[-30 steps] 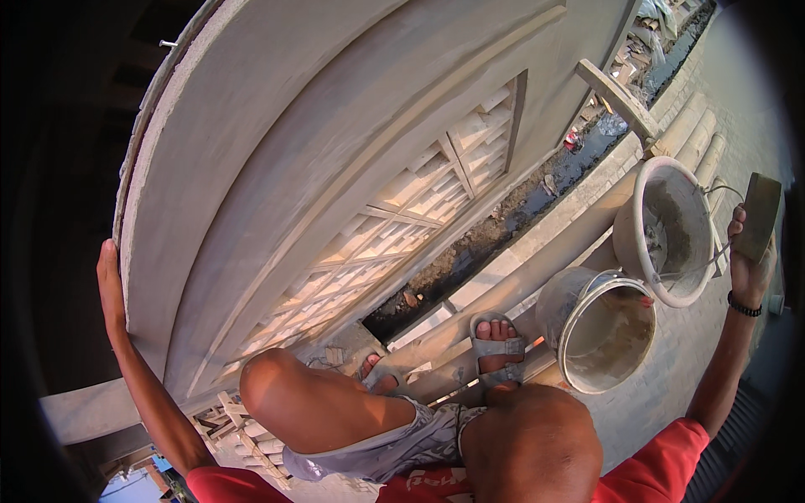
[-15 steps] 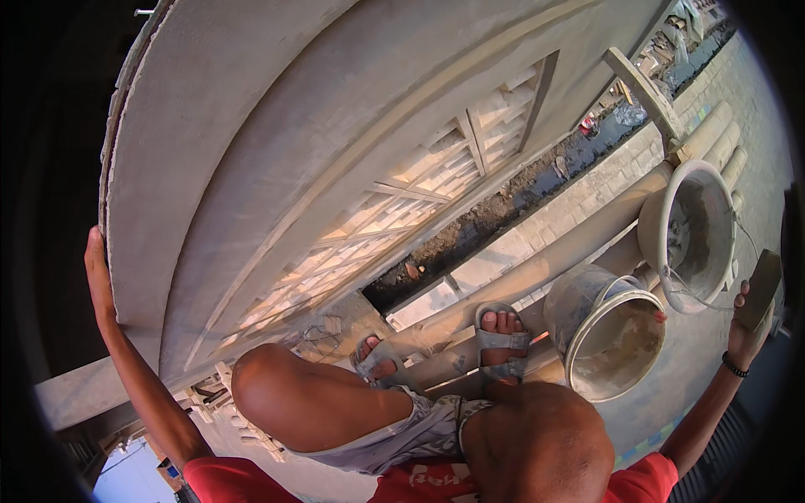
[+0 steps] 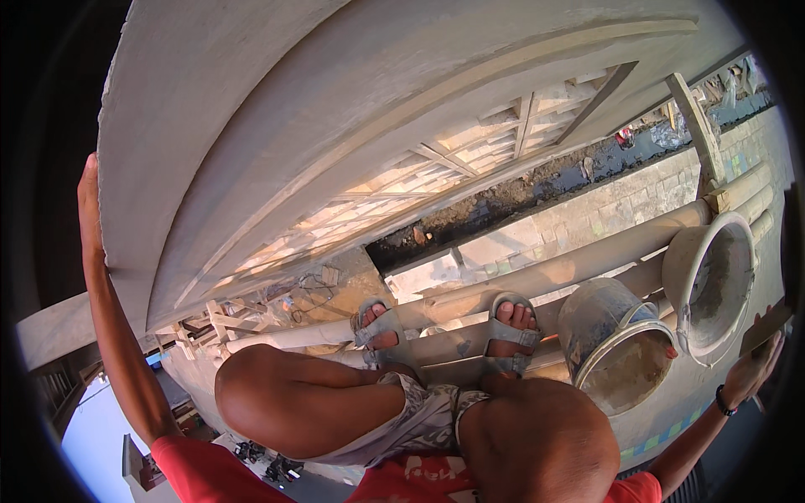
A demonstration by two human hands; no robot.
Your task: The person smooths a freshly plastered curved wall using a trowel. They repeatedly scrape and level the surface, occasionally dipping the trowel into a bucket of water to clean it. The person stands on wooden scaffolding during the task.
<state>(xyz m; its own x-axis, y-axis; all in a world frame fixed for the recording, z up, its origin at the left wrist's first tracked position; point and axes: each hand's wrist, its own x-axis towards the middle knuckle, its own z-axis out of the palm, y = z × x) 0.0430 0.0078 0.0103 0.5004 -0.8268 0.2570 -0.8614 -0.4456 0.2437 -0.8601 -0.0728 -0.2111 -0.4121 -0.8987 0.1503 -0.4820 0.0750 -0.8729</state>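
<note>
My left hand (image 3: 90, 210) lies stretched along the rough outer edge of a grey plastered arch (image 3: 180, 109), its fingers straight against the edge. Out at the far right, my right hand (image 3: 752, 370) holds a flat rectangular plastering trowel (image 3: 766, 329); the grip behind its plate is hidden. Left of that hand stand a mortar-smeared bucket (image 3: 604, 314) and a wider pale tub (image 3: 681, 277), both tilted in the view. Residue coats the insides of both.
My sandalled feet (image 3: 381, 331) stand on long round poles (image 3: 579, 251). Below runs a ditch (image 3: 470, 222) with dark water and rubbish, beside a paved strip (image 3: 620, 197). A lattice window opening (image 3: 436, 159) sits in the wall. An upright timber (image 3: 698, 126) rises beyond the tub.
The view has turned, so the wall and poles lie flatter and sky shows more at lower left. My left hand appears higher along the edge; my right hand with the trowel appears lower.
</note>
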